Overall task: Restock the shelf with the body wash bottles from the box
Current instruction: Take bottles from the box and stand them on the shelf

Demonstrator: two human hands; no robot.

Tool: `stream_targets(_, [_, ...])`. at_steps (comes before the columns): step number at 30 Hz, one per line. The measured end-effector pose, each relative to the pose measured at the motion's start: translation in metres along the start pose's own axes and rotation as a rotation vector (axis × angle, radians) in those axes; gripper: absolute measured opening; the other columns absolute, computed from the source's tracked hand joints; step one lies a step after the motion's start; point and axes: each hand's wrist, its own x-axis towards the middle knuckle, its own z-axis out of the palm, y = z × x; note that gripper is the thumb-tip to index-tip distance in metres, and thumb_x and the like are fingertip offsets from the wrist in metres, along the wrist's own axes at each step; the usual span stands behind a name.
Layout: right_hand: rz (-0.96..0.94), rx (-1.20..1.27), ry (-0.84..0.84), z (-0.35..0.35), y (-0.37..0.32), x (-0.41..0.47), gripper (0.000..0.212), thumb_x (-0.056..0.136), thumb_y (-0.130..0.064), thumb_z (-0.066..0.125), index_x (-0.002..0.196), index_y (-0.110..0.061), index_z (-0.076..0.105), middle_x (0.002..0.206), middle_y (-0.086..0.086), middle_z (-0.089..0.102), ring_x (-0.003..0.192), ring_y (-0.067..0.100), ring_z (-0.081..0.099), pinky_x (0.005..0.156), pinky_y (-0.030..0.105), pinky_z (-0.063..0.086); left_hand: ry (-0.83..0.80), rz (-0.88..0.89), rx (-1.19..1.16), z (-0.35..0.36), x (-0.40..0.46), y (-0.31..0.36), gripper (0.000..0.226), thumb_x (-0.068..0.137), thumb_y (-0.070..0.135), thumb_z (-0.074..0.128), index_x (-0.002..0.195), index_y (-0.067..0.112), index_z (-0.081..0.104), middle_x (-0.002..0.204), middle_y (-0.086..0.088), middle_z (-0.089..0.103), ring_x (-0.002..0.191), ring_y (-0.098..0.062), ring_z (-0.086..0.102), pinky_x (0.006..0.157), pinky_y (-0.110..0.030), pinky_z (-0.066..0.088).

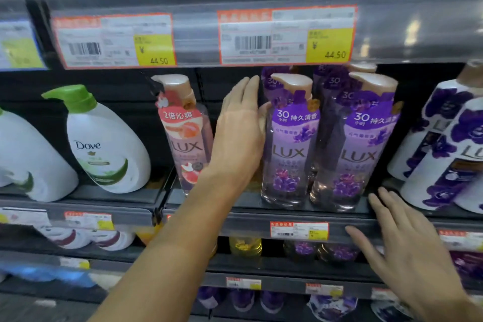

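Left hand [241, 125] raised at the middle shelf [261, 219], fingers straight and held together, palm flat against the left side of a purple bottle [290, 144]; thumb tip touching the bottle's shoulder just below the pump, no fingers wrapped around it. Purple bottle upright at the front edge of the shelf, directly right of the left hand. Second purple bottle [363, 149] just beside the first on its right, also upright, the two touching or nearly so; more purple bottles ranked behind both, only tops and labels visible. Pink bottle [187, 136] to the left of the left hand, upright with a slight lean, partly hidden behind the wrist and forearm; contact with the hand cannot be told. Right hand [407, 248] lower and to the right, fingers spread and empty, fingertips near the shelf's front lip below and right of the second purple bottle, apart from it. White bottle with green pump [104, 144] further left on the same shelf level, well apart from both hands. White bottles with purple flowers [444, 144] at the far right, tilted by lens distortion. Price tags [287, 34] on the rail above the purple bottles; smaller price tag [299, 230] on the shelf lip below them. Lower shelves blurred, bottles there indistinct.
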Motion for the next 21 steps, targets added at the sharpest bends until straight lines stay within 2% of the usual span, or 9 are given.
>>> stream_targets(5, [0.024,0.016,0.014,0.004,0.002,0.002,0.096,0.086,-0.074,0.019,0.13,0.003,0.055,0.138,0.02,0.052,0.128,0.036,0.048,0.104,0.043,0.032,-0.032,0.023,-0.131,0.009,0.003,-0.019,0.054,0.098,0.018,0.054,0.149,0.017,0.037,0.148,-0.004,0.047,0.136,-0.016,0.042,0.104,-0.015,0.027])
stream_targets(7, [0.042,0.015,0.005,0.002,0.0,0.0,0.096,0.087,-0.074,0.021,0.129,0.005,0.056,0.138,0.022,0.052,0.128,0.037,0.048,0.104,0.046,0.035,-0.041,0.003,-0.22,0.015,0.007,-0.025,0.054,0.098,0.02,0.056,0.149,0.019,0.038,0.145,-0.002,0.051,0.134,-0.013,0.045,0.103,-0.014,0.028])
stream_targets(9, [0.045,0.02,-0.049,-0.001,-0.002,-0.002,0.097,0.086,-0.074,0.021,0.13,0.004,0.055,0.139,0.021,0.052,0.129,0.037,0.048,0.104,0.049,0.037,-0.035,-0.031,-0.313,0.022,0.01,-0.03,0.054,0.096,0.021,0.059,0.147,0.021,0.041,0.137,-0.002,0.058,0.128,-0.013,0.052,0.107,-0.021,0.036])
stream_targets(12, [0.052,-0.002,-0.086,-0.006,-0.003,-0.001,0.098,0.084,-0.076,0.019,0.134,0.0,0.052,0.143,0.016,0.049,0.133,0.032,0.045,0.107,0.041,0.032,-0.059,-0.038,-0.411,0.031,0.009,-0.031,0.052,0.093,0.024,0.063,0.142,0.026,0.045,0.126,0.0,0.06,0.119,-0.012,0.058,0.104,-0.038,0.048])
stream_targets(14, [0.039,-0.021,-0.045,-0.013,-0.008,0.0,0.095,0.085,-0.077,0.018,0.144,-0.007,0.041,0.153,0.008,0.037,0.142,0.023,0.033,0.114,0.035,0.025,-0.053,-0.055,-0.429,0.035,0.009,-0.031,0.052,0.092,0.025,0.065,0.14,0.026,0.046,0.124,-0.001,0.06,0.116,-0.013,0.059,0.101,-0.039,0.05])
stream_targets(17, [0.001,-0.027,-0.076,-0.025,-0.014,-0.003,0.087,0.088,-0.072,0.02,0.154,-0.015,0.009,0.162,-0.003,0.005,0.149,0.012,0.003,0.118,0.026,0.004,-0.075,-0.08,-0.476,0.033,0.01,-0.028,0.047,0.09,0.025,0.064,0.132,0.027,0.045,0.119,0.0,0.063,0.109,-0.012,0.062,0.093,-0.032,0.051])
stream_targets(19, [0.016,-0.032,-0.085,-0.027,-0.017,-0.004,0.085,0.088,-0.069,0.018,0.154,-0.017,0.002,0.162,-0.004,-0.001,0.149,0.011,-0.002,0.118,0.025,0.001,-0.118,-0.082,-0.475,0.028,0.01,-0.026,0.046,0.09,0.023,0.064,0.131,0.027,0.042,0.113,0.005,0.062,0.102,-0.009,0.061,0.086,-0.024,0.046])
stream_targets(21, [0.032,-0.029,-0.073,-0.025,-0.018,-0.004,0.085,0.088,-0.068,0.019,0.154,-0.016,0.004,0.162,-0.002,0.001,0.149,0.012,0.0,0.117,0.025,0.001,-0.175,-0.093,-0.432,0.024,0.014,-0.026,0.048,0.091,0.024,0.063,0.133,0.024,0.038,0.101,0.009,0.059,0.093,-0.01,0.06,0.08,-0.026,0.045])
